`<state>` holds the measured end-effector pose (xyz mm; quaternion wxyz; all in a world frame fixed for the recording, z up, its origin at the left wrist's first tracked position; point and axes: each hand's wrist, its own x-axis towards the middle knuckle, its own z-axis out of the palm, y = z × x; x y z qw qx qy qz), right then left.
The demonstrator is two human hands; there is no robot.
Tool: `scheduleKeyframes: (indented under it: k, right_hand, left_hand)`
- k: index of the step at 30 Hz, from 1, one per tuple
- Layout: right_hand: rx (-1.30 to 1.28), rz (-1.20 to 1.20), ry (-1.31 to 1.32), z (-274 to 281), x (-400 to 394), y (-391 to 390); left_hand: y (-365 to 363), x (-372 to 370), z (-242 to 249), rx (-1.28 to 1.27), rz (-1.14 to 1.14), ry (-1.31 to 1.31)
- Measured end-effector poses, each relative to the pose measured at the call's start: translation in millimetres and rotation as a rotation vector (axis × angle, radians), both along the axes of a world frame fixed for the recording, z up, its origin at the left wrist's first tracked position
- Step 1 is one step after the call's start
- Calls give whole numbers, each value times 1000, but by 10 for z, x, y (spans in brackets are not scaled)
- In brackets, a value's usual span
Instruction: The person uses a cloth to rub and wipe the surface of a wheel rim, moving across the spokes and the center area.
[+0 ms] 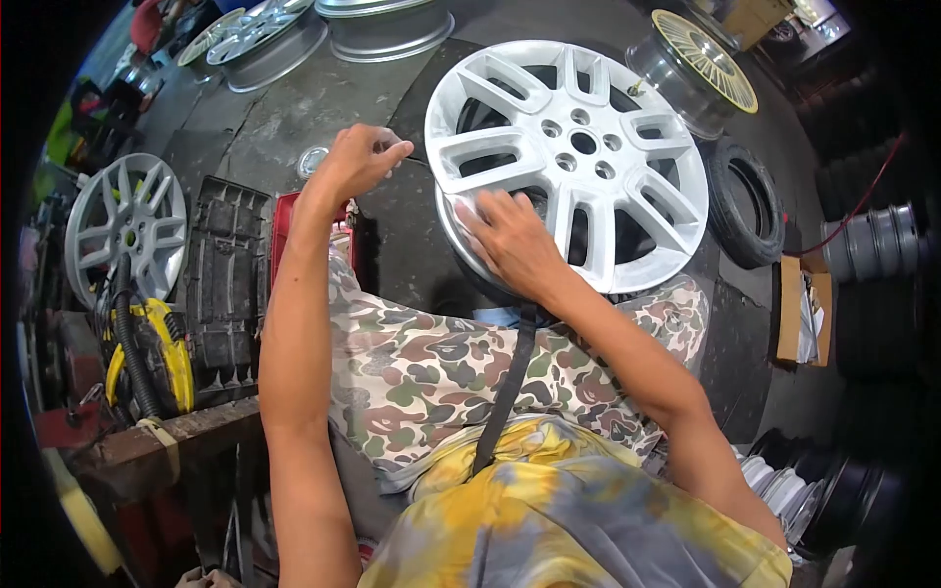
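A silver-white alloy wheel (642, 216) lies face up and slightly tilted before my knees, its paired spokes dusty. My right hand (510, 243) presses its fingers against the wheel's near left edge. Under those fingers shows a thin whitish sheet (470, 221), mostly covered by the hand. My left hand (365, 157) hovers to the left of the wheel, apart from it, with fingers loosely bent and thumb stretched away. Pale dust coats its fingertips.
Other wheels (267, 44) stand at the back, and one grey wheel (129, 235) leans at left beside a yellow-and-black tool (167, 353). A tyre (745, 201) and a cardboard box (790, 314) are at right. A red container (284, 230) sits by my left forearm.
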<state>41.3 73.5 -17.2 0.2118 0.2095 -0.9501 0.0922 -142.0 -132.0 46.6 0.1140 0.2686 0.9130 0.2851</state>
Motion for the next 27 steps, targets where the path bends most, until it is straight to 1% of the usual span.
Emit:
scheduleKeyframes:
  k: [1, 4, 8, 10, 13, 16, 17, 18, 20, 21, 22, 24, 25, 27]
  right_hand:
    - [28, 28, -35, 11, 98, 73]
    - [45, 44, -34, 44, 196, 127]
    - [34, 26, 15, 6, -151, -26]
    - [28, 34, -1, 52, -16, 6]
    - [63, 40, -95, 71, 150, 103]
    - [9, 55, -17, 55, -111, 4]
    - [-28, 41, -34, 38, -168, -34]
    - [-30, 45, -31, -8, -143, -41]
    - [-147, -15, -44, -86, 45, 34]
    - [-168, -45, -120, -51, 187, 72]
    - [-160, -34, -126, -44, 195, 88]
    - [-247, -49, -153, -50, 241, 94]
    - [-205, -48, -120, -48, 144, 58]
    - [-218, -56, -118, -59, -91, -24]
  left_hand:
    - [-4, 9, 18, 10, 6, 12]
    - [1, -2, 11, 26, 23, 25]
    - [-13, -50, -69, 22, 11, 38]
    - [-28, -14, -39, 32, 12, 33]
    - [-37, -32, -19, 56, 17, 31]
    - [-9, -61, -26, 53, 14, 56]
    - [-7, -45, -51, 51, 11, 54]
    - [-12, -23, -45, 51, 10, 52]
    - [-22, 1, -7, 47, 8, 54]
    - [-35, 2, -2, 43, 5, 55]
    - [-56, -23, -26, 49, 16, 49]
    - [-71, -87, -53, 60, 26, 57]
    - [-60, -91, -54, 54, 19, 59]
    - [-34, -79, -47, 59, 9, 73]
